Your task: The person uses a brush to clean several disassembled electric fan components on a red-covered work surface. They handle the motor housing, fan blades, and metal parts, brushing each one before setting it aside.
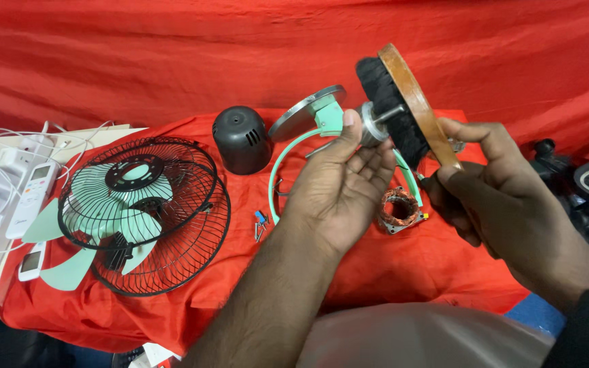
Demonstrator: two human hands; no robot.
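My left hand holds a small silver motor rotor with a shaft between thumb and fingers, lifted above the table. My right hand grips a wooden-backed brush with black bristles, and the bristles rest against the rotor. Below the hands, on the red cloth, lies a copper-wound stator. A mint-green fan bracket with a round metal base sits behind my left hand, partly hidden by it.
Two black wire fan guards and mint-green blades lie at left. A dark motor cover stands behind them. Small screws lie mid-table. White remotes and cables sit on the far left. Dark equipment is at right.
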